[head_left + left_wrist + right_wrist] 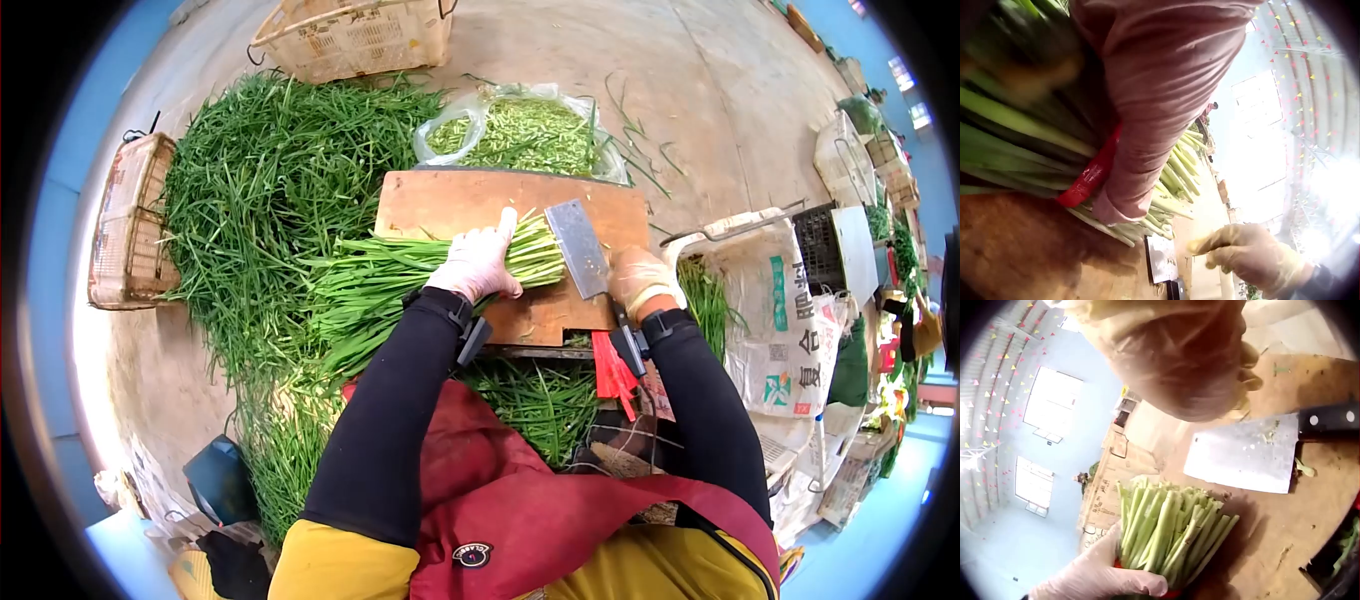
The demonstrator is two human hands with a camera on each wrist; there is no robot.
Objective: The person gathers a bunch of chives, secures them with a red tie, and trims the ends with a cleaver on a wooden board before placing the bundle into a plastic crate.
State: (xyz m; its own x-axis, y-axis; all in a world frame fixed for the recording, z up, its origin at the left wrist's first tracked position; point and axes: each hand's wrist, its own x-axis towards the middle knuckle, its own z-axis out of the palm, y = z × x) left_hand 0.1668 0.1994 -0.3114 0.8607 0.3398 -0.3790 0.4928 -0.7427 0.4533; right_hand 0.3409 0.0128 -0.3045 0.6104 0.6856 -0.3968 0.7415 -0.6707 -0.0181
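My left hand (475,262) (1154,81) grips a bundle of green stalks (380,280) over a wooden board (430,205), the thumb and fingers around it. A red band (1091,175) circles the bundle; the pale cut ends (1172,531) face right. A cleaver (580,250) (1241,453) lies flat on the board beside those ends, its black handle uncovered in the right wrist view. My right hand (640,280) (1254,253) is raised just right of the cleaver, fingers loosely bent, with nothing visible in them. Both hands wear thin pale gloves.
A large heap of greens (290,170) lies left of the board. Behind it stands a plastic bag of cut pieces (530,135). Crates (355,40) stand at the back and left. Red strips (608,375) hang at the near edge; a white sack (775,320) is at right.
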